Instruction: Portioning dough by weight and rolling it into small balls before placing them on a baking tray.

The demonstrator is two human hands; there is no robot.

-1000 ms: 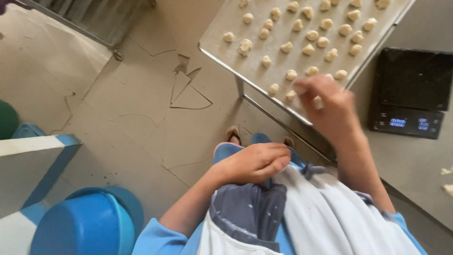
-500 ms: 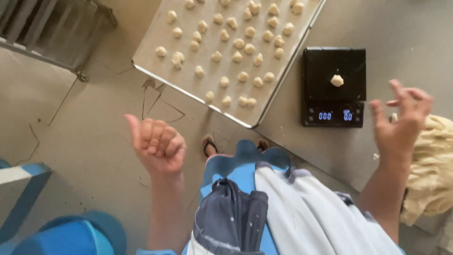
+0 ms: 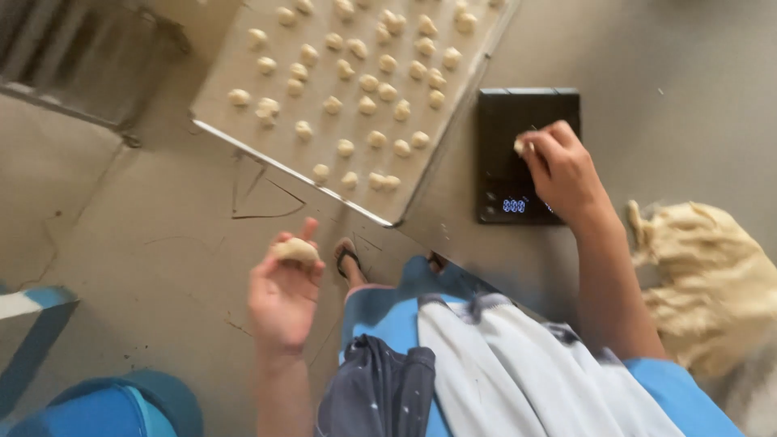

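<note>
dough ball [image 3: 295, 250] sits in the left hand [image 3: 282, 293], cupped in a loose grip clear of the tabletop's [image 3: 647, 57] edge. the right hand [image 3: 560, 168] pinches a small dough piece [image 3: 520, 146] over the black scale [image 3: 518, 154], beside the tray's [image 3: 243, 57] near corner, for weighing.

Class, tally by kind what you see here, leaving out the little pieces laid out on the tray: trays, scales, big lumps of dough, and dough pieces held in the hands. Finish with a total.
Metal tray: 1
Black digital scale: 1
Large dough lump: 1
Held dough pieces: 2, a rounded dough piece in the left hand and a small dough piece pinched by the right hand
Total: 5
</note>
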